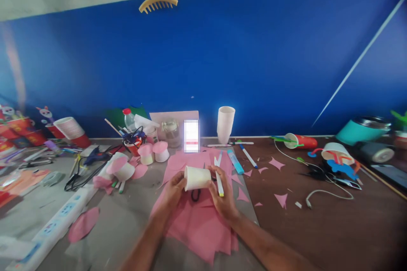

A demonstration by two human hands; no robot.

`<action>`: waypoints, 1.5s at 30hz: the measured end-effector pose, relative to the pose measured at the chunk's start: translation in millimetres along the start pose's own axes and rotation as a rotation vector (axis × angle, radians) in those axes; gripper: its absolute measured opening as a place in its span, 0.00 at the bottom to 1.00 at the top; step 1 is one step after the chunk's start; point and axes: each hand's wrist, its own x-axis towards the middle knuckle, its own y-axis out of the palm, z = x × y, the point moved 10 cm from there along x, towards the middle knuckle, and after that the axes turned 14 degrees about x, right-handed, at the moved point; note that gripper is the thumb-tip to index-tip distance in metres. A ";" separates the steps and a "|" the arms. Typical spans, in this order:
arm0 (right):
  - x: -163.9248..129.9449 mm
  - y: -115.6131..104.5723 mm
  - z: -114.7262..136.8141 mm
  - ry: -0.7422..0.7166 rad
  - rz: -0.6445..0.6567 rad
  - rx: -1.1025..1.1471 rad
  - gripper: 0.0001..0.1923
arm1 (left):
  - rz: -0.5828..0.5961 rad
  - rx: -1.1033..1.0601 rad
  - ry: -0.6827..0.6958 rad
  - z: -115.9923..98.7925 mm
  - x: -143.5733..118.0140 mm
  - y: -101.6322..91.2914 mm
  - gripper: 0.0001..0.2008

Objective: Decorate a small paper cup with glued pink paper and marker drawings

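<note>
A white paper cup (197, 178) lies sideways between my hands, its wide mouth toward the left. My left hand (176, 186) grips the cup by its rim. At the base end, my right hand (223, 197) touches the cup with its fingertips and also holds a white marker (219, 183) with a yellow end. Beneath them, pink paper sheets (203, 228) lie stacked on the table. Part of a dark loop (196, 195), perhaps a scissors handle, shows below the cup; the rest of it is hidden.
A stack of white cups (225, 123) stands at the back near a blurred bright screen (191, 135). Pink-topped cups (160, 152) are left of it. A power strip (60, 220) lies at left. Pink scraps (281, 200), a cable (330, 194) and a red cup (305, 141) lie at right.
</note>
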 end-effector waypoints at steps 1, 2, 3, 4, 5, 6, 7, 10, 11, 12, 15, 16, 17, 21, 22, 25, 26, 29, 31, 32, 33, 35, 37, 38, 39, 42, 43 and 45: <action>-0.2 -0.3 0.1 -0.002 -0.001 -0.008 0.17 | 0.022 -0.011 -0.012 -1.0 -2.2 3.2 0.20; -0.3 -0.7 0.2 -0.001 -0.002 -0.019 0.17 | 0.044 -0.021 -0.022 -1.8 -4.1 6.2 0.20; -0.3 -1.3 0.4 -0.002 -0.004 -0.032 0.17 | 0.060 -0.029 -0.023 -2.9 -5.6 8.3 0.20; -0.2 -2.1 0.8 -0.006 -0.006 -0.048 0.16 | 0.064 -0.035 -0.020 -3.9 -6.6 8.7 0.20; 0.1 -3.1 1.5 -0.013 -0.010 -0.066 0.16 | 0.056 -0.039 -0.009 -4.9 -6.9 7.5 0.20; 0.7 -4.3 2.4 -0.023 -0.015 -0.085 0.16 | 0.037 -0.041 0.011 -6.1 -6.6 4.7 0.21; 1.5 -5.8 3.6 -0.036 -0.025 -0.104 0.17 | 0.013 -0.045 0.039 -7.5 -6.1 0.9 0.22; 4.6 -10.6 6.6 -0.058 -0.063 -0.153 0.19 | -0.042 -0.061 0.142 -12.4 -4.4 -9.7 0.26; 5.4 -11.5 7.1 -0.055 -0.071 -0.165 0.19 | -0.051 -0.055 0.174 -13.9 -4.3 -11.8 0.27; 6.1 -11.8 7.5 -0.051 -0.074 -0.171 0.19 | -0.057 -0.038 0.197 -15.0 -4.4 -12.8 0.27; 6.1 -9.8 9.6 -0.046 -0.066 -0.167 0.19 | -0.032 0.057 0.224 -16.1 -5.4 -7.7 0.24; 5.6 -9.1 10.1 -0.046 -0.063 -0.166 0.18 | -0.016 0.088 0.227 -16.1 -5.7 -4.5 0.23; 5.0 -8.2 10.3 -0.047 -0.059 -0.166 0.18 | -0.005 0.111 0.226 -15.7 -5.7 -1.9 0.22; 2.7 -4.5 10.2 -0.070 -0.030 -0.167 0.18 | -0.006 0.008 0.154 -7.0 -1.4 -1.0 0.19; 2.2 -3.6 9.9 -0.077 -0.021 -0.159 0.18 | -0.013 -0.050 0.131 -4.5 0.4 -2.6 0.20; 1.2 -2.9 5.6 -0.053 -0.016 -0.125 0.18 | -0.051 -0.180 0.092 -1.7 5.2 -10.2 0.21; 0.9 -2.9 3.6 -0.033 -0.016 -0.118 0.18 | -0.067 -0.206 0.085 -2.0 6.4 -13.2 0.22; 0.2 -2.1 0.6 0.014 -0.009 -0.116 0.17 | -0.108 -0.287 0.061 -3.0 9.1 -21.3 0.21; 0.0 -0.6 1.9 0.017 0.005 -0.110 0.16 | -0.131 -0.339 0.049 -3.6 10.0 -25.6 0.19; -0.1 0.0 2.8 0.014 0.010 -0.104 0.16 | -0.144 -0.364 0.044 -3.6 10.1 -27.7 0.19; -0.1 0.5 3.8 0.009 0.013 -0.098 0.15 | -0.157 -0.389 0.039 -3.5 10.2 -29.8 0.18; -0.2 1.7 5.9 -0.008 0.019 -0.090 0.15 | -0.184 -0.436 0.028 -2.8 10.2 -33.9 0.19; -0.2 1.9 7.4 -0.024 0.015 -0.090 0.15 | -0.210 -0.477 0.014 -1.5 10.2 -38.0 0.19; -0.1 2.0 8.1 -0.030 0.013 -0.091 0.15 | -0.223 -0.495 0.006 -0.8 10.3 -40.0 0.18; 0.1 2.4 8.9 -0.036 0.015 -0.094 0.14 | -0.237 -0.511 -0.001 -0.1 10.5 -42.2 0.18; 1.1 4.7 13.1 -0.053 0.041 -0.110 0.14 | -0.297 -0.556 -0.023 2.6 11.6 -50.1 0.17; 1.5 5.7 14.8 -0.059 0.054 -0.114 0.13 | -0.322 -0.572 -0.031 3.9 12.0 -53.0 0.16; 2.3 7.0 17.7 -0.061 0.074 -0.119 0.13 | -0.375 -0.602 -0.049 7.0 12.4 -59.0 0.13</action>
